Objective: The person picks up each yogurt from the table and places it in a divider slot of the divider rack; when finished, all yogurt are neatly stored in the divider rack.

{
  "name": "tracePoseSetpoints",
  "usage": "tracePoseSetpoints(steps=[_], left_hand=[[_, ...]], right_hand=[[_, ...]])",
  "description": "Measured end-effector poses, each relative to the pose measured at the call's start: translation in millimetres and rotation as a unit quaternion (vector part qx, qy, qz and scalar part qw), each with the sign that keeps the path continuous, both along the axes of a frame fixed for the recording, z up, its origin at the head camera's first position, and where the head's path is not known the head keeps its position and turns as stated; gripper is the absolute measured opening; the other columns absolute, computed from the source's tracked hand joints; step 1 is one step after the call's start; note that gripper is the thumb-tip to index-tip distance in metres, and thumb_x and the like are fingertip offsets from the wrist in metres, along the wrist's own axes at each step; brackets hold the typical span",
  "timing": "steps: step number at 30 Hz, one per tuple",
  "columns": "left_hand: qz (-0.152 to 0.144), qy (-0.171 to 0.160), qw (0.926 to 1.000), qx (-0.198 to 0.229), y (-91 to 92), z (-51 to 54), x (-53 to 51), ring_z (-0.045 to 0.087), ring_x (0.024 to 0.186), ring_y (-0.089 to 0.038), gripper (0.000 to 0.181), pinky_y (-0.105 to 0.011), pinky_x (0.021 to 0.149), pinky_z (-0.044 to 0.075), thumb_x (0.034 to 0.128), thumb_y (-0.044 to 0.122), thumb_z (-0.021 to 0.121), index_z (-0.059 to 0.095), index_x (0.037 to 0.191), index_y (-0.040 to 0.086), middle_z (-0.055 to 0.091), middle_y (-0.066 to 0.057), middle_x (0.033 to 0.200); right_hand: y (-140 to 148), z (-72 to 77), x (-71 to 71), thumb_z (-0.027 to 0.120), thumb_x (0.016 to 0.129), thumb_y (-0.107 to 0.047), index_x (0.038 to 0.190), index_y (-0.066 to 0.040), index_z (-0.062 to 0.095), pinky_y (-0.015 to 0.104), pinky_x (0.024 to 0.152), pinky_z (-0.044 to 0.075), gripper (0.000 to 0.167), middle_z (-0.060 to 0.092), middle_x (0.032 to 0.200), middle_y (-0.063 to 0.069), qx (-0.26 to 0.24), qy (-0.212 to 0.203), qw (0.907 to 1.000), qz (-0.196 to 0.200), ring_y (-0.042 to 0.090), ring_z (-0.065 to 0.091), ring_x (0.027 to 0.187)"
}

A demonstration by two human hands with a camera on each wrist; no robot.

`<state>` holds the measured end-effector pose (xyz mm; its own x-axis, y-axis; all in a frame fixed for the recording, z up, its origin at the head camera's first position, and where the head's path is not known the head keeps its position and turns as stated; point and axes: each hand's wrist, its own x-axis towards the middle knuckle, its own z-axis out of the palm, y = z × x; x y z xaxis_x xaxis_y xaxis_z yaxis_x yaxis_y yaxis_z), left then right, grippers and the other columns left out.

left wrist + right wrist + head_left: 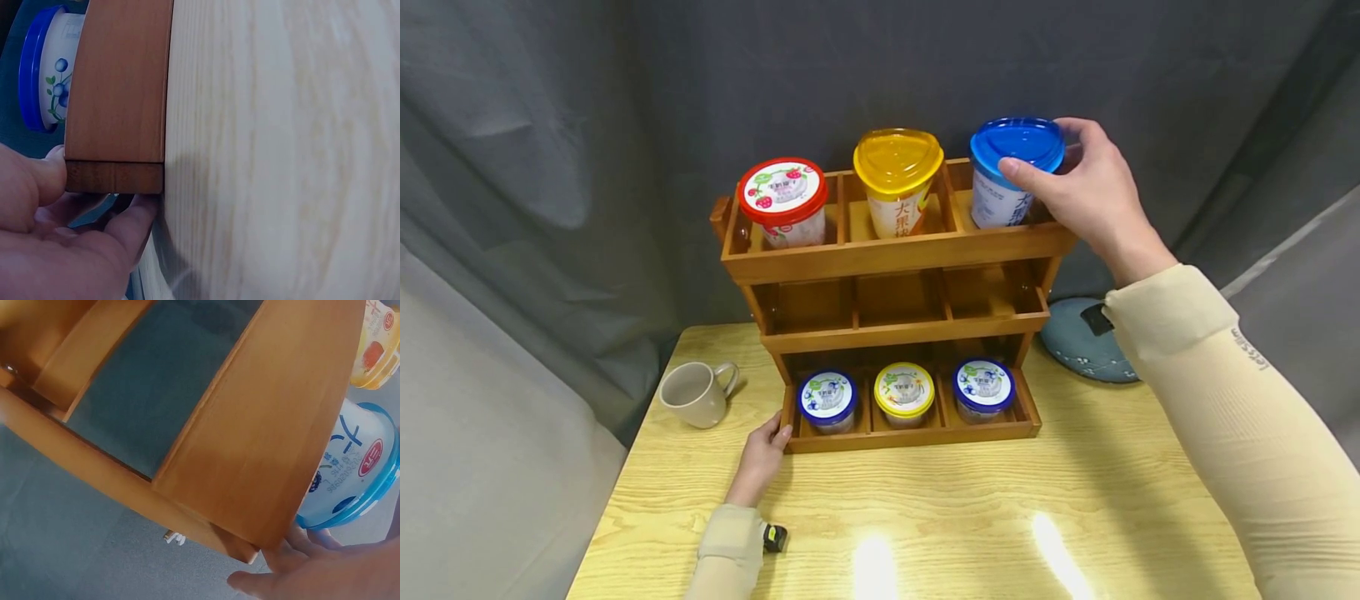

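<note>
A three-tier wooden shelf (898, 259) stands on the table. Around the blue-lidded cup (1000, 200) in the top tier's right compartment, my right hand (1093, 187) has its thumb at the front of the lid and fingers behind. That cup (359, 465) stands upright beside the shelf's front board in the right wrist view. Low on the left, my left hand (761, 458) grips the bottom tier's corner between thumb and fingers; the left wrist view shows this hand (81, 237) at the board's end. A yellow-lidded cup (898, 208) and a red-lidded tub (783, 200) share the top tier.
In the bottom tier sit a blue-lidded tub (827, 400) at left, a yellow-lidded tub (904, 393) in the middle and another blue-lidded tub (984, 387) at right. A beige mug (694, 396) stands left of the shelf. A blue-grey round object (1086, 342) lies at right.
</note>
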<state>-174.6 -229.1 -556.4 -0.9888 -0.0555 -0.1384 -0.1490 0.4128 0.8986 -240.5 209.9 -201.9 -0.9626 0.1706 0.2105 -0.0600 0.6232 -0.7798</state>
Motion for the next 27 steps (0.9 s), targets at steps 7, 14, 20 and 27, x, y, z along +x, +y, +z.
tracePoseSetpoints(steps=[7,14,20,27], left_hand=[[0.0,0.002,1.0,-0.006,0.3,0.5,0.6,0.041,0.134,-0.042,0.051,-0.051,0.109,0.037,0.1065,0.014,0.046,0.032,0.15,-0.007,0.041,-0.03,0.146],[0.001,0.007,0.9994,-0.033,1.7,2.7,-2.4,0.043,0.133,-0.042,0.05,-0.051,0.11,0.037,0.1064,0.014,0.046,0.033,0.15,-0.007,0.043,-0.029,0.145],[0.0,0.015,0.9981,-0.06,2.4,11.1,-2.7,0.05,0.127,-0.041,0.05,-0.05,0.105,0.043,0.1056,0.015,0.049,0.035,0.149,-0.007,0.048,-0.029,0.141],[-0.015,0.063,0.9893,-0.131,-13.3,51.8,3.2,0.05,0.126,-0.042,0.052,-0.055,0.102,0.045,0.1067,0.027,0.047,0.04,0.149,-0.003,0.047,-0.026,0.143]], right_hand=[[1.6,-1.8,0.2,0.061,0.077,-0.074,0.158,-0.035,0.012,0.053,0.108,0.04,0.102,0.03,0.159,0.005,0.007,-0.007,0.9999,0.012,0.031,0.037,0.137],[14.5,-5.4,9.7,0.06,0.087,-0.064,0.154,-0.037,0.026,0.049,0.115,0.032,0.08,0.035,0.157,-0.005,-0.017,0.075,0.9971,-0.006,0.02,0.031,0.144],[42.5,-18.0,40.0,0.062,0.094,-0.05,0.148,-0.032,0.043,0.035,0.119,0.023,0.06,0.045,0.15,-0.005,-0.02,0.133,0.9903,-0.035,0.013,0.035,0.14],[86.3,-67.0,82.9,0.06,0.097,-0.041,0.151,-0.027,0.041,0.035,0.12,0.021,0.058,0.041,0.153,-0.001,0.018,0.085,0.9946,-0.057,0.015,0.033,0.142]])
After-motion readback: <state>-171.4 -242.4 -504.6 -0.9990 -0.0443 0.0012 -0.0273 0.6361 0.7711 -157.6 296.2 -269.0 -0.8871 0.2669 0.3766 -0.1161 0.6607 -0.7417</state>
